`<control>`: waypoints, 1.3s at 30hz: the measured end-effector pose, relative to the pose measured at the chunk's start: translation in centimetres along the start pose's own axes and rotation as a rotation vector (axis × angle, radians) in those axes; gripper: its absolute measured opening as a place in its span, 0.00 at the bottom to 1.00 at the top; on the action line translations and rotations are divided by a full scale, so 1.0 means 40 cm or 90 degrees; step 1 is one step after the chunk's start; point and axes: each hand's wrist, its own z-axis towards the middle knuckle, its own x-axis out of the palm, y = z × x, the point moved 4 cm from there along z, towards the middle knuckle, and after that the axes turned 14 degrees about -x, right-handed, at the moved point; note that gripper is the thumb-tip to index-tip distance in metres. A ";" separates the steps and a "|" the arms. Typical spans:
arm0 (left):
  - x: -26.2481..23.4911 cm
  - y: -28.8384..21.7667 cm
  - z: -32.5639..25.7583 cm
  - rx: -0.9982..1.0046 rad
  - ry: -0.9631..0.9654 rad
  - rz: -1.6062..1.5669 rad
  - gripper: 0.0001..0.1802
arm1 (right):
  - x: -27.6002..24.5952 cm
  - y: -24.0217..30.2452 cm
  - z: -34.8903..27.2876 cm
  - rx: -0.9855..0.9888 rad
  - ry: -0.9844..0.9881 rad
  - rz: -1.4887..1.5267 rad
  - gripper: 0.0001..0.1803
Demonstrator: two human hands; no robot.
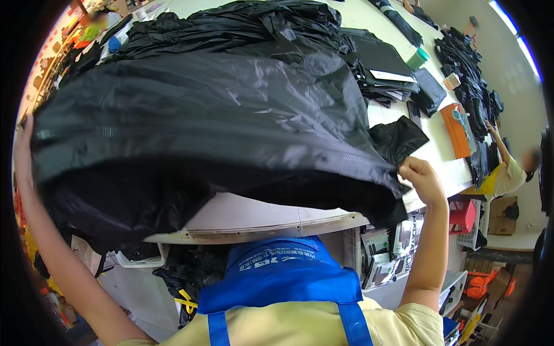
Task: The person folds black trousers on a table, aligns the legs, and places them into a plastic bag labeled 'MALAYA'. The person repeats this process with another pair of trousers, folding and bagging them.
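Over the near side of the tabletop (251,214), I see right fingers (408,167) closed on the black garment (219,109); how the left hand (25,138) grips, I can't tell. I'd tension both ends evenly, clear of the black pile (248,26) farther across.

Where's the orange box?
In the head view, the orange box is toward the right on the white table, above and right of the right hand, beside the heaped black clothes.
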 end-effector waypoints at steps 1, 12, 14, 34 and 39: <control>0.029 0.094 0.000 -0.052 0.052 -0.011 0.21 | -0.001 -0.008 -0.025 0.008 0.021 0.016 0.11; 0.572 0.377 -0.541 0.001 0.043 0.261 0.32 | 0.355 -0.309 -0.181 0.253 -0.241 0.336 0.25; 0.629 0.109 -0.680 0.107 0.239 0.022 0.28 | 0.356 -0.306 -0.217 0.205 -0.229 0.418 0.35; 0.981 -0.150 -1.024 0.186 0.774 -0.080 0.08 | 0.423 -0.328 -0.173 0.389 -0.406 0.643 0.07; 1.010 -0.139 -1.045 0.190 0.787 0.010 0.07 | 0.433 -0.327 -0.148 0.418 -0.411 0.580 0.09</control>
